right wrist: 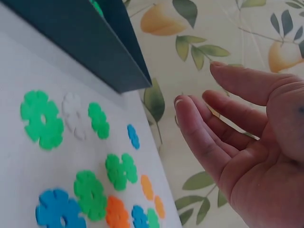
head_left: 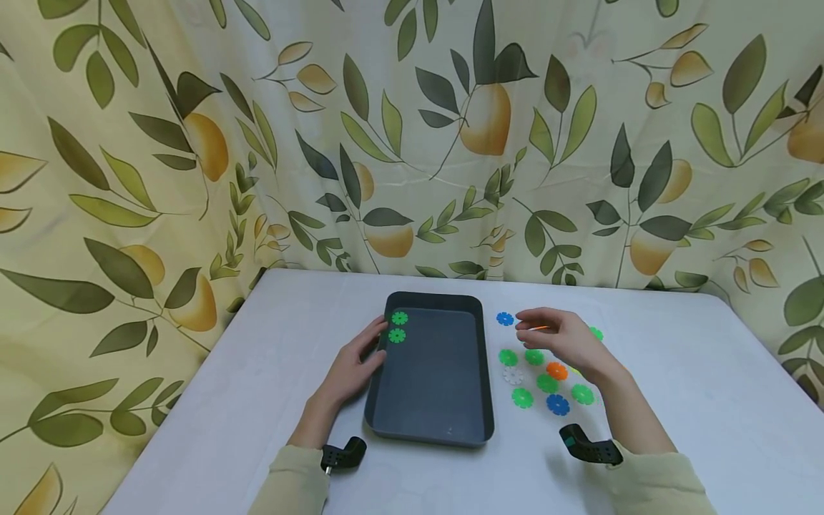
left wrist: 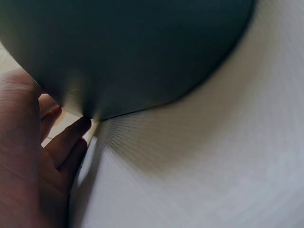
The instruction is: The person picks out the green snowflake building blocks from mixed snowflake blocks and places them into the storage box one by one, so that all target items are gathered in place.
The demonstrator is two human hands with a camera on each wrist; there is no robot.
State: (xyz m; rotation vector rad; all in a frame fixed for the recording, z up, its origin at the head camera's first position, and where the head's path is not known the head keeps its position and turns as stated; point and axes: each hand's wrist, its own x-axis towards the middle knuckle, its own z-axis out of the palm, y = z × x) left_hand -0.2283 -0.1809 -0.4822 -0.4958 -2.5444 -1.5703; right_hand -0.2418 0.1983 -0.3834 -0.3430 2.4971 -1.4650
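My left hand rests against the left wall of a dark grey rectangular tray, fingertips at its rim. From the left wrist, its fingers lie by the tray's edge. Two green snowflake-shaped plastic discs lie inside at the far left corner. My right hand is raised over loose discs to the tray's right, thumb and fingers apart. The right wrist view shows nothing between them. Below are green discs, a clear disc, blue discs and orange discs, some partly hidden by that hand.
All of this is on a white-covered table. A curtain with a leaf and fruit print hangs behind and to the left. Each wrist wears a black camera band.
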